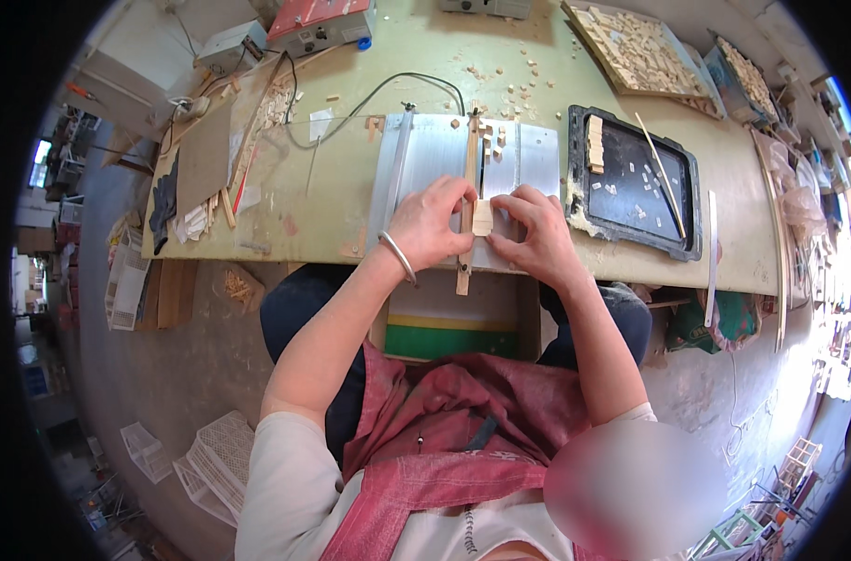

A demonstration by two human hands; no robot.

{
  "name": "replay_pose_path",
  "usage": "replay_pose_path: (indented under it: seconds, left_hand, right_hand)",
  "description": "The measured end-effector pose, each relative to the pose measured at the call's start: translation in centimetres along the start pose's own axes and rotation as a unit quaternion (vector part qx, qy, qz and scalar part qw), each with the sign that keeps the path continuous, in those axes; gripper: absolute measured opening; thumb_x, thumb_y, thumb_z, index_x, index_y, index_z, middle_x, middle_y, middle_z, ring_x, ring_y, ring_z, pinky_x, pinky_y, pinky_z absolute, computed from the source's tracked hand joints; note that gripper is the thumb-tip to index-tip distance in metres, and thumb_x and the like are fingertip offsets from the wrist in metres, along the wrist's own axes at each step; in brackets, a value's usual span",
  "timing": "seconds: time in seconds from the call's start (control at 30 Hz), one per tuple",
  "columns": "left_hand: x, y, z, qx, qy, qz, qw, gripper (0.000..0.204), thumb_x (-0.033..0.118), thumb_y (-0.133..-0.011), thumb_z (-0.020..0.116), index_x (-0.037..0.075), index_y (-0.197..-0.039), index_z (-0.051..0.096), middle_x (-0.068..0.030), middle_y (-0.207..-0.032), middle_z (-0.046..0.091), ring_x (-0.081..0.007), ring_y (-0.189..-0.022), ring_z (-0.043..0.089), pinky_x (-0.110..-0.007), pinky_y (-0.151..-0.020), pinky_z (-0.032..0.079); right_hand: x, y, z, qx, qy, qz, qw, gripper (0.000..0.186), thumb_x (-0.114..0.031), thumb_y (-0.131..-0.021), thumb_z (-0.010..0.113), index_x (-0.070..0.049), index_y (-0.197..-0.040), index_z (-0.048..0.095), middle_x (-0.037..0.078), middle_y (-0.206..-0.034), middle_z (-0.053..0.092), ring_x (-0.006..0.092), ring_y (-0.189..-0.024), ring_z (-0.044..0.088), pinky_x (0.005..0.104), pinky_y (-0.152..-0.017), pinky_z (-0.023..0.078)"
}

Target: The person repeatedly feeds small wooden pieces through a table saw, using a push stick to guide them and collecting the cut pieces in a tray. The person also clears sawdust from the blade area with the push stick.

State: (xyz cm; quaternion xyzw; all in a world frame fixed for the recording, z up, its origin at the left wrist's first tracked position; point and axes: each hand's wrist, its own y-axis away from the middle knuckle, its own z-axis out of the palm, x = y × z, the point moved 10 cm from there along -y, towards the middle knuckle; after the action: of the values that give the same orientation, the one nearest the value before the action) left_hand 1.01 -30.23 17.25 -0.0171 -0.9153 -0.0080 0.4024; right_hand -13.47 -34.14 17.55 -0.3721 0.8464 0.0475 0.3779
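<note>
Pale wooden block [482, 218], small, squarish

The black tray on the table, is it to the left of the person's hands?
No, the black tray lies to the right of both hands, beyond the right hand, with small wooden pieces in it.

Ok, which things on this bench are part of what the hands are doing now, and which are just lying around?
In use:
left hand and right hand, both on the small pale wood block
long wooden strip
metal cutting plate

Lying about:
black tray with wood bits
boards of wooden pieces
red box
black cable
</note>
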Motion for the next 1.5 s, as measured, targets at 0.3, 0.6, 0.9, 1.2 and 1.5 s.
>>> replay_pose_path:
  seconds: [0.3,0.6,0.9,1.2,1.5]
  left_hand:
    - [-0.7,-1.3,-0.2,0.005,0.019,-0.017,1.000,0.042,0.018,-0.071,0.078,0.006,-0.108,0.063,-0.0139,-0.103,0.067,-0.0330,-0.096,0.070,-0.045,-0.084,0.057]
    - [-1.3,-2.3,-0.3,0.024,0.026,0.015,0.999,0.044,0.019,-0.069,0.079,0.007,-0.108,0.063,-0.0128,-0.101,0.066,-0.0318,-0.093,0.068,-0.043,-0.083,0.057]
    - [-1.9,-3.7,-0.5,0.019,0.012,0.008,1.000,0.043,0.018,-0.072,0.079,0.007,-0.111,0.062,-0.0103,-0.101,0.063,-0.0273,-0.091,0.065,-0.040,-0.082,0.056]
    - [-2.4,-5.7,-1.1,0.021,-0.001,-0.009,1.000,0.044,0.021,-0.069,0.082,0.009,-0.108,0.063,-0.0119,-0.104,0.068,-0.0313,-0.095,0.070,-0.044,-0.085,0.058]
    - [-1.0,-3.5,-0.4,0.000,-0.062,0.029,0.998,0.046,0.021,-0.071,0.080,0.010,-0.111,0.062,-0.0112,-0.100,0.062,-0.0309,-0.093,0.065,-0.042,-0.083,0.055]
  right_hand:
    - [0.7,-1.3,0.0,-0.005,0.011,-0.002,1.000,0.040,-0.019,-0.079,0.082,-0.006,-0.116,0.074,0.007,-0.095,0.062,0.0247,-0.091,0.062,0.0370,-0.089,0.042]
    - [1.1,-2.3,-0.2,-0.012,0.014,0.003,1.000,0.041,-0.021,-0.077,0.081,-0.007,-0.115,0.075,0.008,-0.099,0.064,0.0263,-0.096,0.064,0.0387,-0.088,0.042]
    - [2.1,-3.6,-0.2,-0.010,0.012,0.010,1.000,0.043,-0.021,-0.077,0.079,-0.006,-0.118,0.075,0.009,-0.098,0.065,0.0280,-0.096,0.064,0.0387,-0.090,0.042]
    - [2.9,-5.6,-0.5,-0.006,0.002,0.027,1.000,0.043,-0.020,-0.076,0.077,-0.006,-0.116,0.074,0.010,-0.100,0.065,0.0300,-0.097,0.065,0.0412,-0.091,0.045]
    - [1.5,-4.5,-0.3,-0.031,0.063,-0.012,0.997,0.044,-0.026,-0.071,0.078,-0.008,-0.109,0.067,0.011,-0.105,0.064,0.0332,-0.103,0.063,0.0424,-0.092,0.044]
